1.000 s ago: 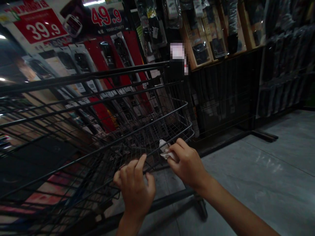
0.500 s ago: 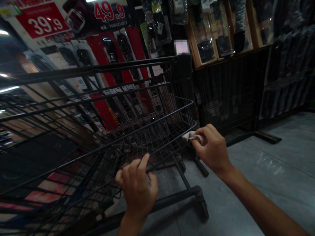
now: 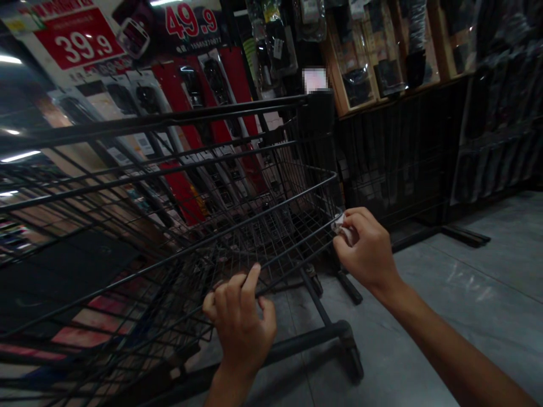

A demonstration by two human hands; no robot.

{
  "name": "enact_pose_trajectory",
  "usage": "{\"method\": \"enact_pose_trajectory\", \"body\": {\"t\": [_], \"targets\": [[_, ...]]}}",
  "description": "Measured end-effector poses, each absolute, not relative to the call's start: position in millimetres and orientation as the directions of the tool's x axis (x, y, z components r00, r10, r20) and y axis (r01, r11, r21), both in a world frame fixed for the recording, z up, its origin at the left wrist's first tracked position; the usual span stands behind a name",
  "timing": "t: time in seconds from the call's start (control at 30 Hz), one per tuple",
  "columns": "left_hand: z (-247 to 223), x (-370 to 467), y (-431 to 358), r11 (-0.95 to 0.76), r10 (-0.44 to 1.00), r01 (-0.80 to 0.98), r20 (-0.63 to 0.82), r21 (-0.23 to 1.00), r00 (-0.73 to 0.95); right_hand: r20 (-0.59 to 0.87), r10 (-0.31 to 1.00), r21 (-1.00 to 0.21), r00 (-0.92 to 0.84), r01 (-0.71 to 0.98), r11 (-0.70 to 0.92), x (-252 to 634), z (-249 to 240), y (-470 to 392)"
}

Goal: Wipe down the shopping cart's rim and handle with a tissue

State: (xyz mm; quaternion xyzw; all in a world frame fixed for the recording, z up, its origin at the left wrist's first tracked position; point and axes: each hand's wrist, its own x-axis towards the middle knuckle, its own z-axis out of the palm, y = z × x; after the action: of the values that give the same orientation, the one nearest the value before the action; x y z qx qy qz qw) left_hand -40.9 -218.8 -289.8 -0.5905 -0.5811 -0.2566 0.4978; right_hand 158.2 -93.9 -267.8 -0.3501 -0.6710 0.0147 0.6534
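A black wire shopping cart (image 3: 237, 226) fills the left and middle of the head view. My left hand (image 3: 241, 316) is closed around a lower wire of its near side, with the index finger reaching up along the mesh. At the cart's right-hand corner, my right hand (image 3: 367, 249) pinches a crumpled white cloth (image 3: 341, 226) between thumb and fingers. The cloth lies against the end of a side wire. Whether it is fabric or paper tissue, I cannot tell.
Behind the cart, a rack holds packaged goods (image 3: 216, 79) below price signs (image 3: 82, 42). Wooden-framed boxes (image 3: 348, 62) stand on a shelf to the right. A caster wheel (image 3: 352, 359) rests on the grey tiled floor (image 3: 445, 316). Something dark and flat (image 3: 63, 282) shows through the mesh.
My right hand has brought the cloth slightly right and up onto the cart's corner, and the cloth looks more bunched. My left hand keeps its grip. The whole view has shifted slightly.
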Motion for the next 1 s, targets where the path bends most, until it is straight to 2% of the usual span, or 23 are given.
{"method": "enact_pose_trajectory", "body": {"t": [0.3,0.53,0.73,1.0], "targets": [[-289,-38,-217,0.183,0.431,0.944,0.885,-0.276,0.175,0.773,0.632,-0.578,-0.060,0.346,0.739,170,-265,-111],[-292,-38,-218,0.178,0.427,0.949,0.889,-0.262,0.165,0.716,0.694,-0.638,-0.067,0.339,0.691,168,-262,-121],[-291,-38,-220,0.160,0.461,0.959,0.877,-0.235,0.138,0.790,0.578,-0.477,-0.205,0.385,0.790,145,-270,-135],[-291,-37,-222,0.132,0.451,0.967,0.882,-0.216,0.136,0.782,0.455,-0.288,-0.427,0.400,0.870,97,-285,-171]]}}
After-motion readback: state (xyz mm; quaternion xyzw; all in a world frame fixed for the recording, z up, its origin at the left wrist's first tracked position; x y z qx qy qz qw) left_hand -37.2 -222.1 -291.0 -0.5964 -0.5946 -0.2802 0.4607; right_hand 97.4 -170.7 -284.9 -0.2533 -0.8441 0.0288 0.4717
